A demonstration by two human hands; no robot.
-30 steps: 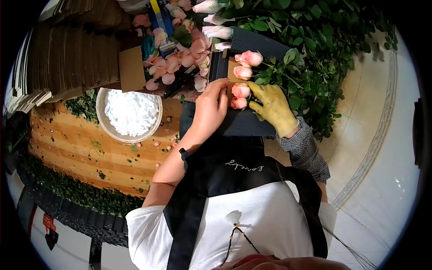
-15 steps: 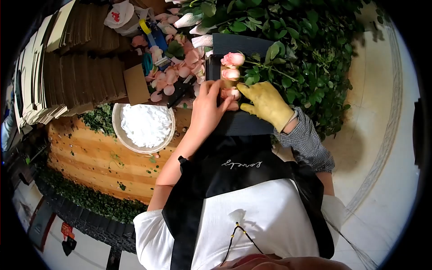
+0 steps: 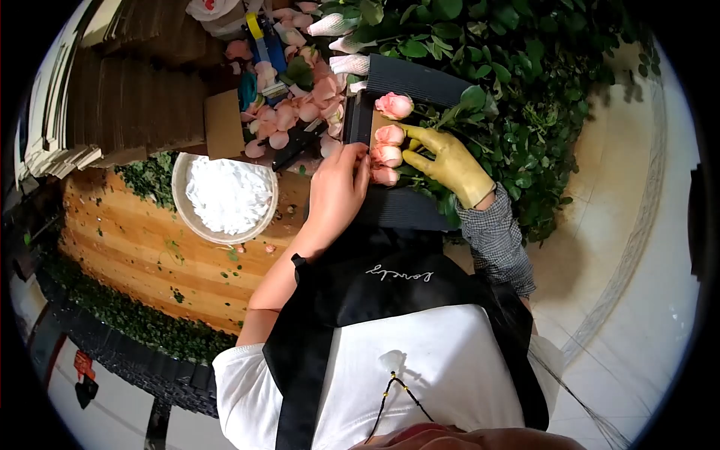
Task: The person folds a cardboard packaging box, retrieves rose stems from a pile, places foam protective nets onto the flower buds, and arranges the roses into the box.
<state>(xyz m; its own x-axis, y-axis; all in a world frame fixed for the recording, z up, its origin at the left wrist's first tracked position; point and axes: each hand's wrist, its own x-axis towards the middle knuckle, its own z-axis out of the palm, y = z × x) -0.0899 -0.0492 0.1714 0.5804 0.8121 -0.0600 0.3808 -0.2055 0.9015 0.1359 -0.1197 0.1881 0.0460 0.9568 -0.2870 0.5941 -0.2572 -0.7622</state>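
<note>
Several pink roses lie in a column on a dark ribbed holder (image 3: 409, 206), their heads toward the left and leafy stems to the right. The top rose (image 3: 394, 106) sits a little apart; a lower rose (image 3: 386, 156) is pressed close to its neighbours. My left hand (image 3: 339, 184), bare, is at the holder's left edge beside the lower heads, its fingers curled together and tips partly hidden. Whatever they hold, if anything, is out of sight. My right hand (image 3: 448, 159), in a yellow glove, has thumb and forefinger apart just right of the middle heads.
Loose pink petals (image 3: 285, 116) surround a blue-and-yellow tool (image 3: 264, 49) and a black tool (image 3: 298, 144). A bowl of white pieces (image 3: 180, 214) stands on the wooden table (image 3: 142, 255). Stacked cardboard (image 3: 135, 105) is at left; rose foliage (image 3: 525, 112) fills the right; netted buds (image 3: 349, 64) lie above.
My left fingers have drawn back left from the lower rose, and my gloved hand has shifted up and right off it. Another rose head now shows at the bottom of the column.
</note>
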